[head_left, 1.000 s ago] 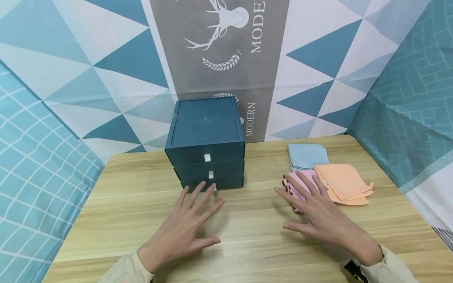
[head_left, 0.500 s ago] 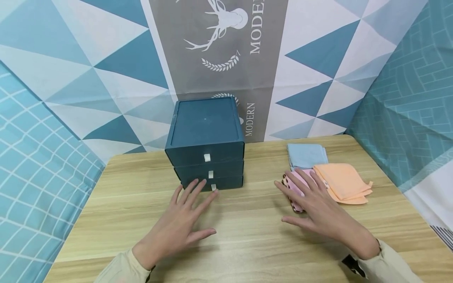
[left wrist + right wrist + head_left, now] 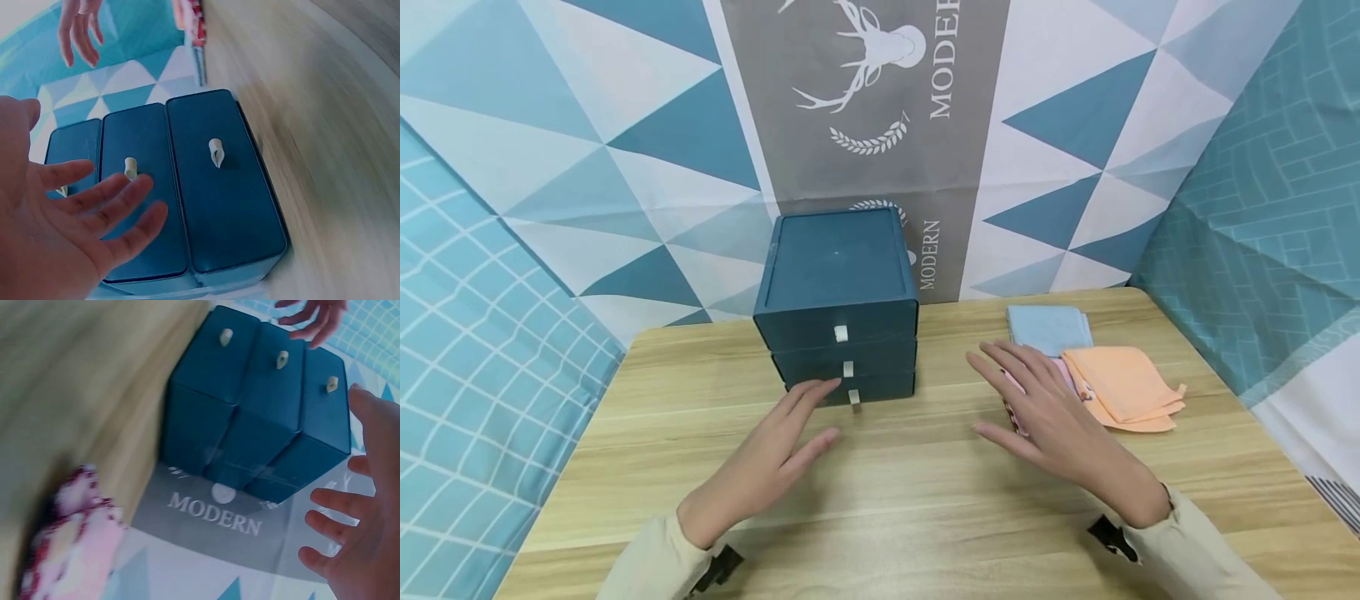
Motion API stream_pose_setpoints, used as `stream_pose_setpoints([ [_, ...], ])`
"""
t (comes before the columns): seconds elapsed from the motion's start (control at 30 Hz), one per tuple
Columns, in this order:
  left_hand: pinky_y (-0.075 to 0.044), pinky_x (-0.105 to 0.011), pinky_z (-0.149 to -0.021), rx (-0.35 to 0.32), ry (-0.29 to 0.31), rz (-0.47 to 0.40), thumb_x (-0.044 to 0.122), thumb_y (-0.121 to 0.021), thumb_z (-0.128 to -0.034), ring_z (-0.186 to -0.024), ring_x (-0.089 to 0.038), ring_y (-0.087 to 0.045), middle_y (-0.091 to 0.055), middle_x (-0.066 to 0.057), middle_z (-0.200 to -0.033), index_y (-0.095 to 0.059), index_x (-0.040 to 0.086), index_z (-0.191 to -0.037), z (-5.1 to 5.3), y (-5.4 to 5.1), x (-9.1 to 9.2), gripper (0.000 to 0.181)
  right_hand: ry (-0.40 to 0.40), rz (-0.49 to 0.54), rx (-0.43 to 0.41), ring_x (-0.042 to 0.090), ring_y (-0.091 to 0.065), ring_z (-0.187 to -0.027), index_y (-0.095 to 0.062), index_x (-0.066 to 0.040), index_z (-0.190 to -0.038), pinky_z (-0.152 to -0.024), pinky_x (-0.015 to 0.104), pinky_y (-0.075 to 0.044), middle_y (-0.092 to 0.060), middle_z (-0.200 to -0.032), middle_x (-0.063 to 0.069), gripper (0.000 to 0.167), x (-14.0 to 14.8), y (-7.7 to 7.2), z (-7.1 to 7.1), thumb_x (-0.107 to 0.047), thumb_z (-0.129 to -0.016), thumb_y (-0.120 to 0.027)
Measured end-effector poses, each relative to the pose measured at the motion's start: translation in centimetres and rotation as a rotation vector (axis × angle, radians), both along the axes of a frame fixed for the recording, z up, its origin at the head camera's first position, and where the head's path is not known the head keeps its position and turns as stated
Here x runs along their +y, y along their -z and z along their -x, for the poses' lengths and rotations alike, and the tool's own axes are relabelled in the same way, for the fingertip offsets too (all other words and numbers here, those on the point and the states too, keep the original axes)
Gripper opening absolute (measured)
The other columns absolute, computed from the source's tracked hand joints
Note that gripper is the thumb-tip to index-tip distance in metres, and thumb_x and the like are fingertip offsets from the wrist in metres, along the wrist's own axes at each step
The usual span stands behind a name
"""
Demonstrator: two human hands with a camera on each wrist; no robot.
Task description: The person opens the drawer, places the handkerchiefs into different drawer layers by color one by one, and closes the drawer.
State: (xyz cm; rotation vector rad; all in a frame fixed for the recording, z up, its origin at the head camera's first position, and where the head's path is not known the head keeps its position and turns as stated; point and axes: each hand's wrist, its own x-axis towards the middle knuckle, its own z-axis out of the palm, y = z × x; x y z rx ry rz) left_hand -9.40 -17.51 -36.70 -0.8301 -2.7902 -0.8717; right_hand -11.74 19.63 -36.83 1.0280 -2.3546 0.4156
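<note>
My left hand (image 3: 763, 458) hovers over the table just in front of a dark blue three-drawer box (image 3: 835, 258), its fingers extended and holding nothing. White pull tabs (image 3: 216, 152) stick out from the drawer fronts, and all the drawers look closed. Over on the right, my right hand (image 3: 1052, 417) is held above a folded pink cloth (image 3: 81, 550) with a dark patterned edge, fingers straight and nothing in them. That hand covers most of the pink cloth in the head view. Beside it lie a folded orange cloth (image 3: 1123, 387) and, farther back, a folded light blue cloth (image 3: 1051, 329).
The wood-grain table (image 3: 917, 517) carries the box at its back edge and the cloths at the right. Behind stands a patterned wall covering (image 3: 1045, 150). Blue tiled-print sheets hang at the left (image 3: 482, 375) and right sides.
My left hand has turned more edge-on, its fingers drawing together and shifting left. The right hand has moved slightly left and away from me, its fingers closer together. Box and cloths stay put.
</note>
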Motion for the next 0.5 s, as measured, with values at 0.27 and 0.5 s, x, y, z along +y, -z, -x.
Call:
stream_pose_setpoints([
  [0.27, -0.050, -0.027, -0.067, -0.108, -0.012, -0.247, 0.028, -0.047, -0.1074, -0.088, -0.012, -0.062, -0.064, 0.007, -0.106, -0.053, 0.012, -0.139, 1.8, -0.2, 0.2, 0.036, -0.026, 0.064, -0.024, 0.033, -0.036, -0.141, -0.035, -0.013, -0.155, -0.114, 0.055, -0.027, -0.040, -0.154, 0.011, 0.068, -1.9, -2.0, 1.6, -0.052, -0.101, -0.050],
  [0.5, -0.046, -0.029, -0.061, -0.171, -0.021, -0.331, 0.035, -0.041, -0.1087, -0.069, -0.015, -0.059, -0.063, 0.006, -0.084, -0.058, 0.013, -0.132, 2.6, -0.7, 0.6, 0.036, -0.046, 0.111, -0.042, 0.033, -0.035, -0.142, -0.035, -0.012, -0.154, -0.112, 0.057, -0.031, -0.037, -0.156, 0.011, 0.068, -3.5, -2.9, 3.0, -0.047, -0.100, -0.055],
])
